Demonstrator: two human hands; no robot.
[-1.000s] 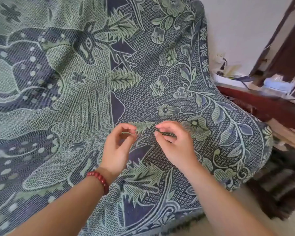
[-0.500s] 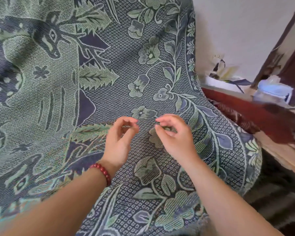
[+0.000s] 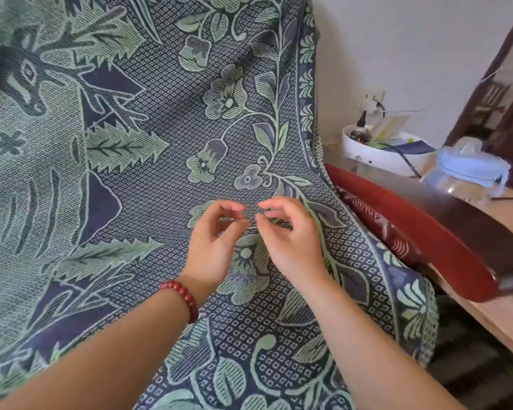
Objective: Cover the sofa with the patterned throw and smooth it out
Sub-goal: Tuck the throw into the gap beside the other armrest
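The patterned throw, green and navy with deer, trees and flowers, lies draped over the sofa's back and seat. Only the sofa's red arm and a strip of dark red patterned upholstery show, at the right edge of the throw. My left hand, with a red bead bracelet on the wrist, pinches the cloth between thumb and forefinger at the fold where back meets seat. My right hand pinches the cloth a finger's width to its right. The fingertips of the two hands almost touch.
Right of the sofa stands a wooden side table. On it are a white tub holding bottles and pens and a clear container with a blue lid. A dark door frame rises at the far right.
Both hands have shifted to the right along the fold, from the tree pattern to the flowered border. They keep the same pinching pose.
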